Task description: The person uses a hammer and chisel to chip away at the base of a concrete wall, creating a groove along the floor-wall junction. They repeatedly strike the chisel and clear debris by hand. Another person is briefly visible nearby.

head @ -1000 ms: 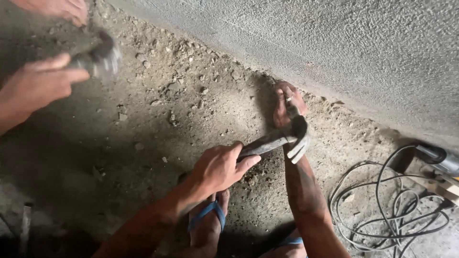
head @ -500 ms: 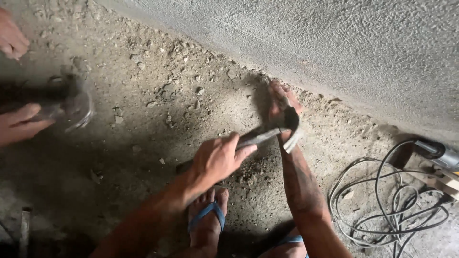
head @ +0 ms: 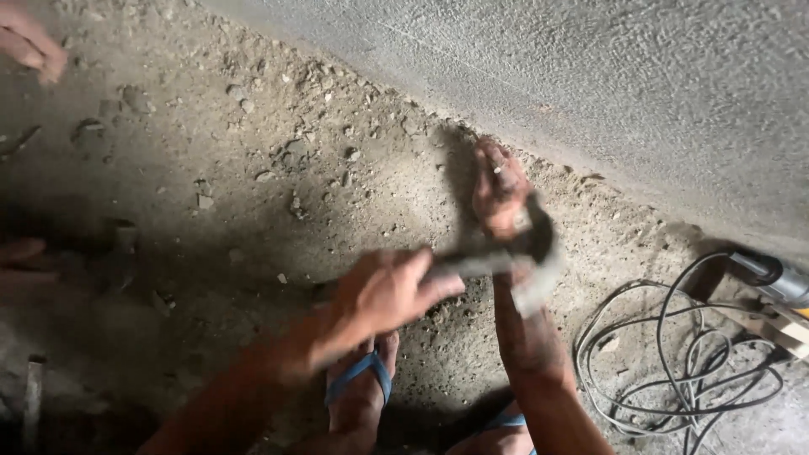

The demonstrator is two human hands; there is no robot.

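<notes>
Head view: the left hand (head: 383,291) grips the handle of a claw hammer (head: 514,257), whose head sits just below the right hand (head: 499,190), fingers bunched against the ground by the wall (head: 590,76). Half a second ago the hammer sat slightly higher; another person's hands have drawn off left.

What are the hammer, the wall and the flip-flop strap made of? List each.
Hammer: apparently metal, dull grey, dusty; motion blur leaves it uncertain.
Wall: cement render or concrete, rough grey stippled surface.
Flip-flop strap: likely rubber or plastic, smooth blue band.

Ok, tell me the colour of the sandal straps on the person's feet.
Blue. The sandal straps show best in the head view, below the left hand.
</notes>
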